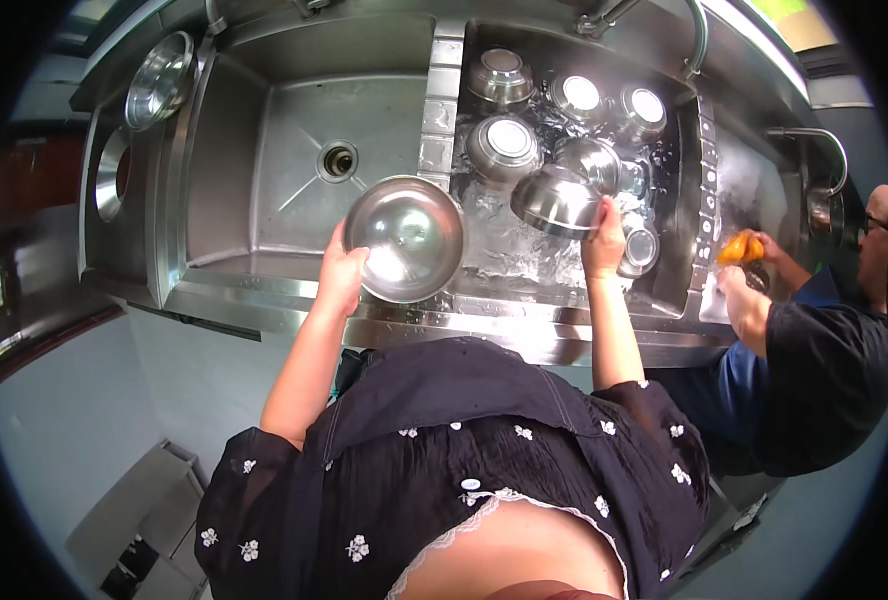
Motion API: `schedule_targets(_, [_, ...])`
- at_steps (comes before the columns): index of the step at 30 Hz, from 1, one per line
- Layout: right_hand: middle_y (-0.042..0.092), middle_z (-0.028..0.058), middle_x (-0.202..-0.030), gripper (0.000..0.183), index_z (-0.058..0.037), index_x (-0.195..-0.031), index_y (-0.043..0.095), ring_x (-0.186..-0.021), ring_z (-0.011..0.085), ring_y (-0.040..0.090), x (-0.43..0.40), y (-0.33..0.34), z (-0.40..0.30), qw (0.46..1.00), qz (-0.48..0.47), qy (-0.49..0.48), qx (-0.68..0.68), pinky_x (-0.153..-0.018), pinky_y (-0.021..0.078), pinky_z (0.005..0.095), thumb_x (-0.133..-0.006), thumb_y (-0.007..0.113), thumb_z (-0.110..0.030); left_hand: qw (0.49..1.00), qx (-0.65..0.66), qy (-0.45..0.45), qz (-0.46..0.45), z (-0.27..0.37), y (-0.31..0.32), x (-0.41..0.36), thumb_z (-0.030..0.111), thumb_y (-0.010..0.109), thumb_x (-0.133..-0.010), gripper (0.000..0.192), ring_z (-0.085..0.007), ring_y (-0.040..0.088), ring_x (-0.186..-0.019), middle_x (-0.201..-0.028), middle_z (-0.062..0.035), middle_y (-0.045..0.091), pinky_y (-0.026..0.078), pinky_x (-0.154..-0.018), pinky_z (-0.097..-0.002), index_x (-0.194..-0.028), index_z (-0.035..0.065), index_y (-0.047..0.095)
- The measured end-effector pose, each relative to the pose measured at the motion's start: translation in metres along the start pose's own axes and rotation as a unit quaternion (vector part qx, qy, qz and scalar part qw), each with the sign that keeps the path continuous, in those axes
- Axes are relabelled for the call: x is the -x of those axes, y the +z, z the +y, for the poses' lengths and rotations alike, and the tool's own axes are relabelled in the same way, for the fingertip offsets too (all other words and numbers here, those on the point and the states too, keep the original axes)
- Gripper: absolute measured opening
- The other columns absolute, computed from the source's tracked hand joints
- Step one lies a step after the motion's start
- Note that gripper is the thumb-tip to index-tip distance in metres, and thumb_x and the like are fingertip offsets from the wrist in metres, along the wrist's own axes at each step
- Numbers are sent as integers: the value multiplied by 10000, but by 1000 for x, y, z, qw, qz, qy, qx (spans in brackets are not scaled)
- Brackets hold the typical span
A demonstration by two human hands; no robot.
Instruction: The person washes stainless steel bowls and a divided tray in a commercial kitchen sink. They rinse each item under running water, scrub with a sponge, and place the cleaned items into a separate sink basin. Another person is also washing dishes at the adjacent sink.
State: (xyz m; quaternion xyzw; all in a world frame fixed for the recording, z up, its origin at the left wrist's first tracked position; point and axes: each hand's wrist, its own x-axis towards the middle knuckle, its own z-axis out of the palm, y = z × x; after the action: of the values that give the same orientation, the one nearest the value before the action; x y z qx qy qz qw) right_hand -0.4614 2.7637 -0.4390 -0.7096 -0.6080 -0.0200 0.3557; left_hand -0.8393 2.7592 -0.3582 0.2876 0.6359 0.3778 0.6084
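My left hand (345, 274) grips the rim of a round stainless steel bowl (416, 244), its inside facing up, over the sink's front edge near the divider. In my right hand (605, 244) is another steel bowl (556, 201), tilted with its base upward, above the water-filled middle basin (489, 262). Several steel bowls stand upside down in that water, among them one (509, 142) near the divider, one (501, 73) at the back and one (643, 111) at the back right. A further steel bowl (588, 161) lies just behind the one in my right hand.
The left basin (301, 217) has a drain (337, 161). A steel bowl (160, 81) leans at the far left, above a round opening (113, 174). Taps (597, 26) line the back. At right, a co-worker (811, 360) holds an orange cloth (741, 247) over the third basin.
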Motion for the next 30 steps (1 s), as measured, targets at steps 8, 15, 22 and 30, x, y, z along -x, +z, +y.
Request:
schedule_targets(8, [628, 106, -632, 246, 26, -1038, 516, -540, 191, 627, -25, -55, -146, 927, -237, 69, -282, -503, 476, 305, -821, 566, -78, 998, 62, -21, 1, 17, 14, 15, 342, 491, -917, 577, -181, 427, -1176, -1274, -123, 456, 354, -960, -291, -1343, -8, 320])
schedule_targets(15, [575, 51, -570, 276, -30, -976, 565, -473, 115, 534, -14, -7, -153, 766, -367, 268, -454, -445, 426, 254, -872, 574, -285, 986, 137, -20, -93, 26, 5, 26, 339, 470, -924, 544, -194, 447, -1154, -1250, -121, 474, 355, -972, -319, -1329, 1, 338])
schedule_targets(22, [573, 77, -834, 541, -104, -1026, 544, -763, 235, 563, 46, 166, 19, 539, -186, 727, -382, -692, 459, 404, -866, 398, -600, 1000, 0, 12, -24, 21, 19, 26, -51, 419, -800, 553, -178, 506, -1051, -1161, -123, 526, 386, -920, -291, -1340, 17, 328])
schedule_targets(30, [601, 8, -777, 153, -124, -888, 570, -650, 117, 547, -10, 146, 6, 391, -160, 596, -683, -533, 419, 258, -865, 580, -275, 1000, 6, 12, -1, 27, 20, 25, -61, 407, -782, 564, -135, 562, -857, -1022, -105, 579, 446, -785, -253, -1336, 25, 346])
